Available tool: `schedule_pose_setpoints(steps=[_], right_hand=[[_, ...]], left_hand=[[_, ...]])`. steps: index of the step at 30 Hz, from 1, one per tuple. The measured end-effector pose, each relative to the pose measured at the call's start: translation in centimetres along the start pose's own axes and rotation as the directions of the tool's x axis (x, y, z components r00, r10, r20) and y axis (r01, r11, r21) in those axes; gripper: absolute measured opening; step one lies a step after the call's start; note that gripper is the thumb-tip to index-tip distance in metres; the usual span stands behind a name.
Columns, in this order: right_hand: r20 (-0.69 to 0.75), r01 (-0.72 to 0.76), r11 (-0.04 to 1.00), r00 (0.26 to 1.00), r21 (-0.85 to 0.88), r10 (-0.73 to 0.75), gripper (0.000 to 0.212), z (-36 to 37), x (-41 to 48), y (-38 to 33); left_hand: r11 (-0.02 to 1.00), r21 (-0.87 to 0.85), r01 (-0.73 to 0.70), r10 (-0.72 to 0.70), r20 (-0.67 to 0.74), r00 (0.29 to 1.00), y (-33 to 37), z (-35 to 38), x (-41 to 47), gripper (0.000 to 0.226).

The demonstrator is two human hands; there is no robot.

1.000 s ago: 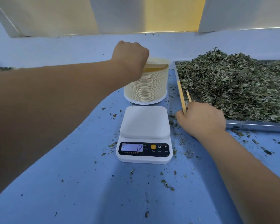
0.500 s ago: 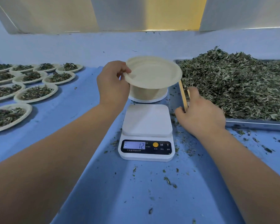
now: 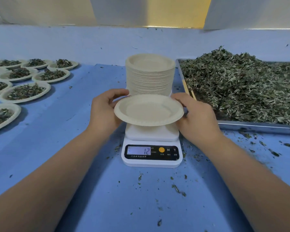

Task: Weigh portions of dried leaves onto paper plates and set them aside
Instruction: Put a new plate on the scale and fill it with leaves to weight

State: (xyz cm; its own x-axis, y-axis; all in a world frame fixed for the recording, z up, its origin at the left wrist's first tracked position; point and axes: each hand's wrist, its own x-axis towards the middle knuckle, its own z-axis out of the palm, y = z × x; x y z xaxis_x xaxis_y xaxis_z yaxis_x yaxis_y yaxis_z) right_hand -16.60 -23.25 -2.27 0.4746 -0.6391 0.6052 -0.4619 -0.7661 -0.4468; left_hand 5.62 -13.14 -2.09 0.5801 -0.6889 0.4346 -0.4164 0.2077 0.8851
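Note:
An empty cream paper plate point(image 3: 148, 110) hovers just above the white scale point(image 3: 151, 148), whose display reads -12. My left hand point(image 3: 104, 111) grips the plate's left rim and my right hand point(image 3: 197, 114) grips its right rim. Behind the scale stands a tall stack of paper plates point(image 3: 150, 74). A big heap of dried leaves point(image 3: 241, 87) fills a metal tray point(image 3: 258, 126) on the right. Wooden chopsticks point(image 3: 188, 91) lie at the tray's left edge.
Several filled paper plates point(image 3: 23, 92) with leaf portions are spread over the blue table point(image 3: 65, 139) at the left. Loose leaf crumbs lie around the scale and in front of the tray. A pale wall runs along the back.
My left hand brought the plate down from above the stack to just over the scale. My right hand let go of the chopsticks at the tray and took the plate's right rim.

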Motion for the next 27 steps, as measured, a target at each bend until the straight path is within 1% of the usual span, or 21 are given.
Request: schedule_pose_setpoints(steps=[2,3,5,7,9,12,14,19,23,25,27], right_hand=[[0.014,-0.001,1.000,1.000,0.000,0.001,0.036,0.1,0.0,0.0],[0.012,0.000,1.000,1.000,-0.002,0.000,0.035,0.2,0.0,-0.1],[-0.032,0.011,1.000,0.999,-0.011,-0.011,0.033,0.2,-0.1,-0.2],[-0.065,0.018,1.000,0.998,-0.016,-0.019,0.033,0.2,-0.2,0.0],[-0.020,0.014,1.000,1.000,-0.012,-0.014,0.037,0.0,0.0,0.4],[0.025,0.050,0.994,0.999,-0.097,-0.047,0.043,-0.1,0.0,0.5],[0.030,0.077,0.987,0.997,-0.142,-0.073,0.043,-0.1,0.0,0.2],[0.127,0.087,0.977,0.990,-0.193,-0.063,0.046,-0.4,0.1,-0.2],[0.186,0.007,0.971,0.982,-0.239,0.039,0.066,-0.7,0.5,0.1],[0.180,-0.025,0.963,0.981,-0.268,0.076,0.071,-0.8,0.6,0.4],[0.131,-0.049,0.957,0.987,-0.287,0.089,0.068,-0.9,0.6,0.7]], left_hand=[[0.999,0.019,0.031,-0.032,0.049,0.998,-0.9,-0.4,0.1,0.046],[0.999,0.000,0.047,-0.047,0.067,0.997,-1.2,-0.7,0.3,0.046],[0.990,-0.086,0.108,-0.101,0.082,0.991,-1.7,-1.3,0.7,0.043],[0.965,-0.159,0.209,-0.199,0.080,0.977,-2.5,-1.5,1.0,0.041],[0.937,-0.194,0.290,-0.285,0.056,0.957,-3.4,-1.7,1.3,0.038],[0.914,-0.208,0.348,-0.349,0.031,0.937,-4.0,-1.8,1.6,0.032],[0.913,-0.197,0.357,-0.358,0.030,0.933,-3.9,-1.7,1.5,0.034],[0.927,-0.155,0.341,-0.338,0.044,0.940,-3.5,-1.8,1.3,0.038],[0.941,-0.138,0.308,-0.303,0.051,0.951,-3.2,-2.0,1.1,0.038],[0.947,-0.135,0.292,-0.289,0.048,0.956,-3.1,-1.9,1.1,0.039],[0.949,-0.137,0.283,-0.280,0.040,0.959,-3.1,-1.9,1.1,0.040]])
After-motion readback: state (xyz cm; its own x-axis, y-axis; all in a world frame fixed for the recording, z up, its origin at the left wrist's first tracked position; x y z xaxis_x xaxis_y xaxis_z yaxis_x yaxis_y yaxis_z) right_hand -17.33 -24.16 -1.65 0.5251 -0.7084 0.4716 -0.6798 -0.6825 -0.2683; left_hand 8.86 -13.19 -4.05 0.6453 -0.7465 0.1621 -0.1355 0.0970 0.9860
